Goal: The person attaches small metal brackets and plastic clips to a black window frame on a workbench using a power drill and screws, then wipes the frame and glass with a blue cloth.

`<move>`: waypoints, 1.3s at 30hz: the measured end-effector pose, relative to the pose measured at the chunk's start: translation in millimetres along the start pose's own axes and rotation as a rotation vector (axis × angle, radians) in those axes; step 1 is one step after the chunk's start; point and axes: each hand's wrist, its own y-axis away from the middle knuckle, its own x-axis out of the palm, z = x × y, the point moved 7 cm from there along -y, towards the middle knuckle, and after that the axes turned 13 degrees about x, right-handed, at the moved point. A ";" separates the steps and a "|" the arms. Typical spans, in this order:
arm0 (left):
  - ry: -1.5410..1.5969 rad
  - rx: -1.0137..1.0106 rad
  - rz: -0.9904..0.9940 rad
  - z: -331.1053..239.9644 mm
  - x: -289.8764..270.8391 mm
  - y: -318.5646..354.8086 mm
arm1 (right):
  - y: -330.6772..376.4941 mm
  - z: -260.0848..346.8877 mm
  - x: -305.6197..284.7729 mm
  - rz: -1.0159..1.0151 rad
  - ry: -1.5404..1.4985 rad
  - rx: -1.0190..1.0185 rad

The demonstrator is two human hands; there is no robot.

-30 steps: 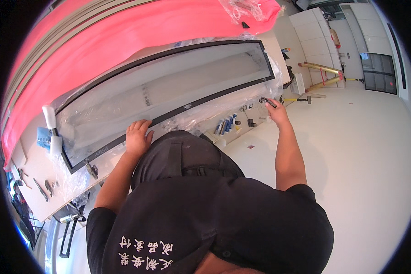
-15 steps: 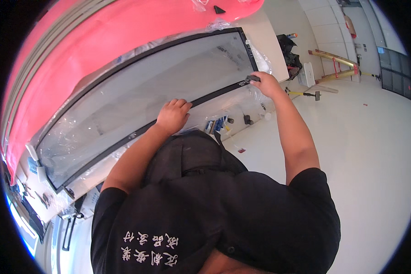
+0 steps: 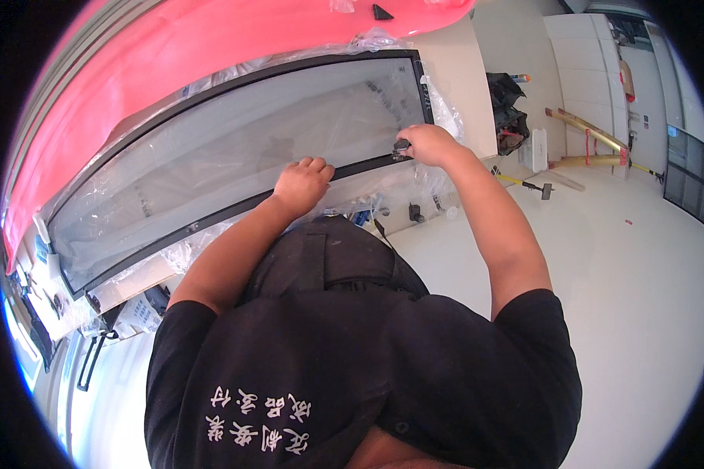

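Glass fills most of what we look down on: a long curved pane [image 3: 235,148] with a black border, lying flat on clear plastic sheeting [image 3: 188,250] spread over the pale bench [image 3: 457,86]. Our left hand [image 3: 301,184] rests on the near black edge of the pane about midway along, fingers curled over the border and pressing down, with nothing held in it. Our right hand [image 3: 426,144] sits at the near right corner of the pane, closed around a small dark tool [image 3: 401,147] whose tip touches the black border; what kind of tool it is we cannot tell. A broad pink sheet [image 3: 149,70] runs along the far side of the pane, just beyond its upper edge. Small dark items [image 3: 414,211] hang against the front of the bench below our right forearm. Well apart on the white floor [image 3: 626,297] to the right lie a yellow bar [image 3: 587,129] and a long-handled tool [image 3: 528,185], with a black bag [image 3: 508,109] near the bench end.
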 end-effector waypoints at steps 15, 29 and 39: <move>-0.018 0.020 -0.070 -1.7 1.7 -3.4 | -6.7 4.5 5.7 0.001 0.058 -0.175; -0.030 -0.046 -0.016 -5.0 0.5 -1.6 | -9.7 6.2 14.1 -0.046 0.052 -0.222; -0.090 -0.019 -0.193 -1.6 15.1 0.8 | -8.2 10.3 12.6 0.116 0.060 -0.121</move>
